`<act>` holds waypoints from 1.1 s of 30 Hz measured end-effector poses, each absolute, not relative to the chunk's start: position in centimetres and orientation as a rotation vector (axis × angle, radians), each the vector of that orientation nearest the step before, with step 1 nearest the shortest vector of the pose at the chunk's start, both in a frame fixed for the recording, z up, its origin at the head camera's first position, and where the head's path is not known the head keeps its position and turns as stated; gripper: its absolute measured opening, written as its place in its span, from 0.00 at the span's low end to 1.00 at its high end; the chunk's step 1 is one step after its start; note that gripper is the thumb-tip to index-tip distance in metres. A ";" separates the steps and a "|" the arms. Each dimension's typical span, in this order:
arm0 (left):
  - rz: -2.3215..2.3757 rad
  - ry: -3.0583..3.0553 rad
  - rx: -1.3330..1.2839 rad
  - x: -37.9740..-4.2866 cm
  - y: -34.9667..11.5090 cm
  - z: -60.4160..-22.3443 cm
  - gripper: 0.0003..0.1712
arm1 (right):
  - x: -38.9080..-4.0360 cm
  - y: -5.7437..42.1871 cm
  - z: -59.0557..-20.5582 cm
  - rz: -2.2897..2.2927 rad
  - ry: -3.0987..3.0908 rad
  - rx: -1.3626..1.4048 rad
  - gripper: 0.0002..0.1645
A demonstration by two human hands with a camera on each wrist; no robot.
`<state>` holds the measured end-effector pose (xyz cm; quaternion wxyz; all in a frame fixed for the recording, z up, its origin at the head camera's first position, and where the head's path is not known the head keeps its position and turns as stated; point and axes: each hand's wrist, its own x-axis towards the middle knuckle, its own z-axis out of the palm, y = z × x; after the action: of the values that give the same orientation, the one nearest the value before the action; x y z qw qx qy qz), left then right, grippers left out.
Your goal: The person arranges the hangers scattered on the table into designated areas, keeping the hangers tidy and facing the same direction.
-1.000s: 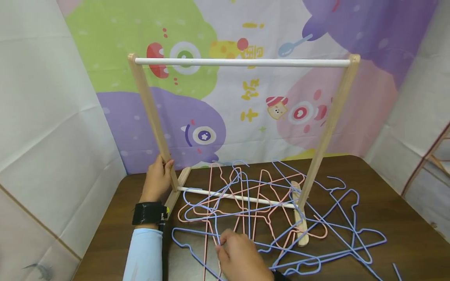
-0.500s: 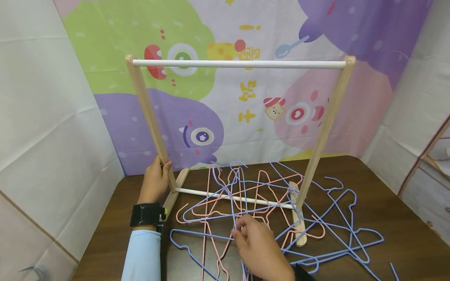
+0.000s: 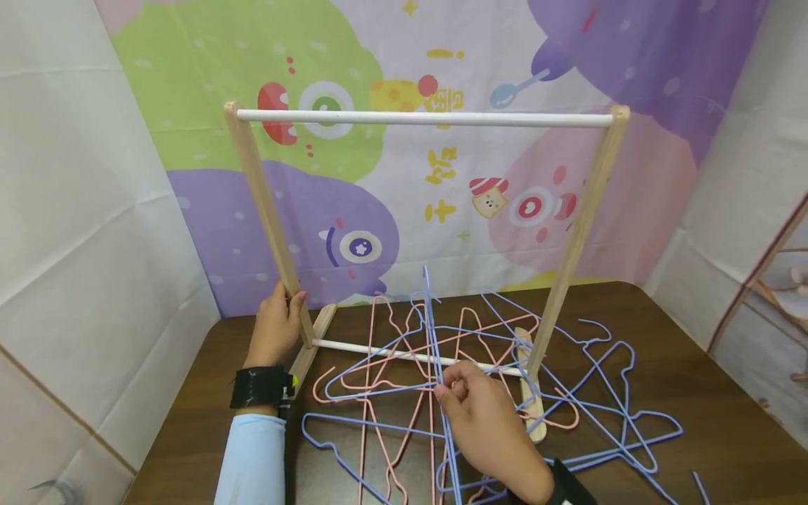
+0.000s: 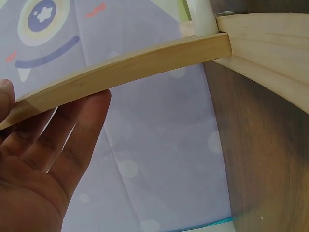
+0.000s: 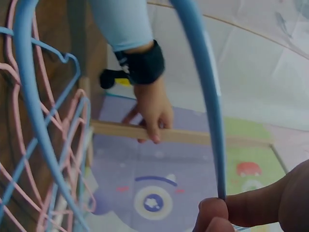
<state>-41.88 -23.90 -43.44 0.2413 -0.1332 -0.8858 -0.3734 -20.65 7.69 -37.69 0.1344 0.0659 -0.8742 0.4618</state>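
Note:
My left hand (image 3: 275,328) grips the left wooden upright (image 3: 264,193) of a garment rack low down, near its foot. In the left wrist view, fingers (image 4: 82,140) curl under that upright (image 4: 130,65). My right hand (image 3: 495,428) pinches a blue clothes hanger (image 3: 431,326) between thumb and fingertips. That hanger stands nearly edge-on to the head camera, hook upward, in front of the rack's lower rod. The right wrist view shows its blue wire (image 5: 210,101) close up at the pinch. Pink hangers (image 3: 372,393) and other blue hangers lie tangled around and below it.
A white top rod (image 3: 423,118) spans the two uprights, with no hangers on it. More blue hangers (image 3: 621,421) spread over the right side of the brown table (image 3: 189,400). A patterned cloth (image 3: 353,189) hangs behind the rack, and white sheets flank it.
My right hand has moved right and farther from me, raising the blue hanger from the pile and turning it upright, edge-on. My left hand keeps its hold on the rack.

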 end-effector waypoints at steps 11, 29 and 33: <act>-1.016 -2.420 -0.386 -41.7 -24.2 -43.9 0.16 | -20.4 9.6 -33.6 1.396 -2.480 0.164 0.06; -1.020 -2.427 -0.386 -42.2 -24.0 -43.6 0.16 | -20.1 12.5 -27.2 1.228 -2.342 0.153 0.11; -1.026 -2.421 -0.376 -42.0 -24.0 -43.5 0.16 | -20.3 12.9 -26.5 1.213 -2.282 0.163 0.10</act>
<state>-41.99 -24.02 -43.52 0.2403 -0.1373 -0.8848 -0.3748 -20.34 12.93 -26.47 0.2726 0.0604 -0.8479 0.4507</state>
